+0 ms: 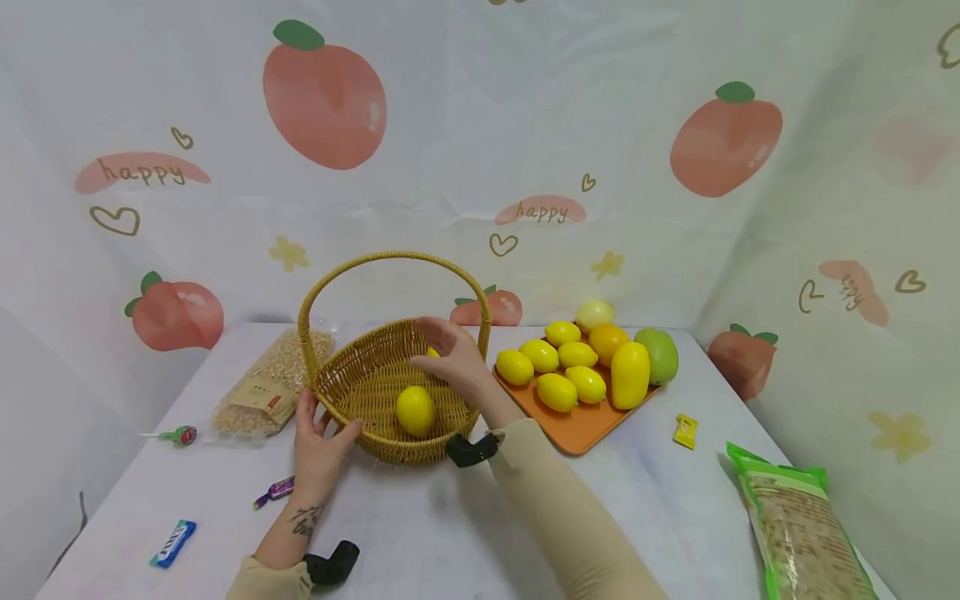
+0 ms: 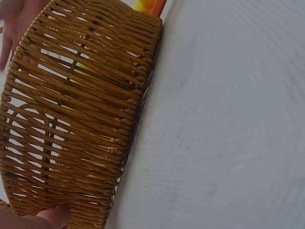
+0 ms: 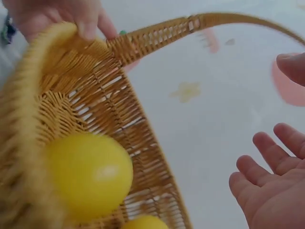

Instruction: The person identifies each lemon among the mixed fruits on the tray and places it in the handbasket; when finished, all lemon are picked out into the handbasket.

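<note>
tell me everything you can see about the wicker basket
The basket is woven from golden-tan wicker, oval and shallow, with one tall arched handle. It stands upright on the white table, left of an orange tray. Two lemons lie inside, one near the front. The left hand holds its near rim; the right hand hovers open over it.

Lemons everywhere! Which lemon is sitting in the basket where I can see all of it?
The lemon lying alone near the front of the wicker basket. Another is mostly hidden behind the right hand, and the rest sit on the orange tray.
</note>
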The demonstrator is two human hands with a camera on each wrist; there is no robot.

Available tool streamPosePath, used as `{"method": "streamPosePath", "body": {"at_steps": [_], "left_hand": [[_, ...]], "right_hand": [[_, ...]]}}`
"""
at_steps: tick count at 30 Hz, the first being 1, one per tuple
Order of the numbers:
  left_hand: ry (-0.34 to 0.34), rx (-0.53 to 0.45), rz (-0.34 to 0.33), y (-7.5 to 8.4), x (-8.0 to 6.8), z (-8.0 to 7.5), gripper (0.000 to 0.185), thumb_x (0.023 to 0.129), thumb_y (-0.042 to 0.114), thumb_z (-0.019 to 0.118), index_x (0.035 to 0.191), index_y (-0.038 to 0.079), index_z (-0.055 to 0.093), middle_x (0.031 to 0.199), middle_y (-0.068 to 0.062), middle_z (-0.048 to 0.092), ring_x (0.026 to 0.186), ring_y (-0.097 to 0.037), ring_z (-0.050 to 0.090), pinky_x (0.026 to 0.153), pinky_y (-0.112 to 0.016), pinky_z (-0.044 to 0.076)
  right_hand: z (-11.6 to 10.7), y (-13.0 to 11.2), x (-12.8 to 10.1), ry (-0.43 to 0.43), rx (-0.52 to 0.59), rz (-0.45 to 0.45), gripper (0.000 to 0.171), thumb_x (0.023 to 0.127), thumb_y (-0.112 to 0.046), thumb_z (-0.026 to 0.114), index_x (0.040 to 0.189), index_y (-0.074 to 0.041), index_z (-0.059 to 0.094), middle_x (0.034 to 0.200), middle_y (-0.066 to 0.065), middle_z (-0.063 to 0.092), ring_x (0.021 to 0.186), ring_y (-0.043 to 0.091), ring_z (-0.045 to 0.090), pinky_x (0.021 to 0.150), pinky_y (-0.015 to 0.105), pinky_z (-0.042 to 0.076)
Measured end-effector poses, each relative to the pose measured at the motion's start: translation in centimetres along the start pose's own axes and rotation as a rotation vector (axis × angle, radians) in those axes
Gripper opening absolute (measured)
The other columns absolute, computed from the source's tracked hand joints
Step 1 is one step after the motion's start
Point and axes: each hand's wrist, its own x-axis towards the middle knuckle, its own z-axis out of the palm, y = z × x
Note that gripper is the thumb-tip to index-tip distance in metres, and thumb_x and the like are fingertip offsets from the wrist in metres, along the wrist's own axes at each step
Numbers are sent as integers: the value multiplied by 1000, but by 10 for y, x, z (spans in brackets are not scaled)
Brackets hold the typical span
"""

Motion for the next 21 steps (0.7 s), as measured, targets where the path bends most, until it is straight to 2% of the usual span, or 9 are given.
{"method": "streamPosePath", "body": {"at_steps": [6, 8, 10, 13, 15, 19, 21], "left_hand": [[-1, 2, 6, 0, -1, 1, 96, 84, -3, 59, 149, 18, -9, 156, -6, -5, 139, -34, 16, 111, -49, 26], [-1, 11, 6, 0, -2, 1, 96, 85, -3, 59, 149, 18, -9, 156, -6, -4, 139, -34, 16, 111, -49, 26], [1, 19, 5, 1, -2, 0, 96, 84, -3, 59, 149, 18, -9, 156, -5, -4, 139, -34, 16, 111, -49, 26], [5, 23, 9, 1, -2, 0, 96, 84, -4, 59, 149, 18, -8, 156, -6, -3, 139, -35, 17, 111, -49, 27], [6, 21, 11, 1, -2, 0, 96, 84, -4, 59, 149, 18, -8, 156, -6, -3, 138, -35, 17, 111, -49, 26], [5, 21, 11, 0, -2, 1, 96, 84, -4, 59, 149, 18, -8, 156, -6, -3, 139, -35, 17, 111, -49, 27], [6, 19, 9, 0, -2, 1, 96, 84, -4, 59, 149, 18, -8, 156, -6, -3, 139, -34, 17, 111, -48, 26]], "right_hand": [[-39, -3, -52, 51, 130, -46, 56, 79, 10, 59, 131, 8, 42, 137, 27, 41, 132, 34, 35, 113, 43, 26], [-56, 0, -66, 102, 127, -52, 55, 78, 11, 60, 130, 9, 42, 136, 28, 41, 131, 34, 37, 113, 41, 27], [-76, 8, -77, 166, 98, -58, 55, 78, 10, 62, 129, 9, 43, 135, 29, 42, 128, 28, 42, 111, 35, 32], [-106, 20, -86, 276, 43, -53, 53, 79, 8, 63, 129, 8, 45, 133, 27, 45, 121, 17, 48, 106, 25, 37], [-125, 29, -89, 339, 27, -26, 52, 80, 7, 63, 129, 6, 46, 130, 18, 51, 118, 13, 49, 106, 24, 37], [-151, 43, -94, 451, 15, 65, 51, 82, 6, 60, 130, 4, 45, 128, 8, 52, 125, 20, 43, 112, 34, 29], [-159, 50, -95, 486, 3, 104, 51, 83, 7, 59, 131, 5, 43, 132, 13, 49, 128, 24, 40, 114, 37, 25]]}}
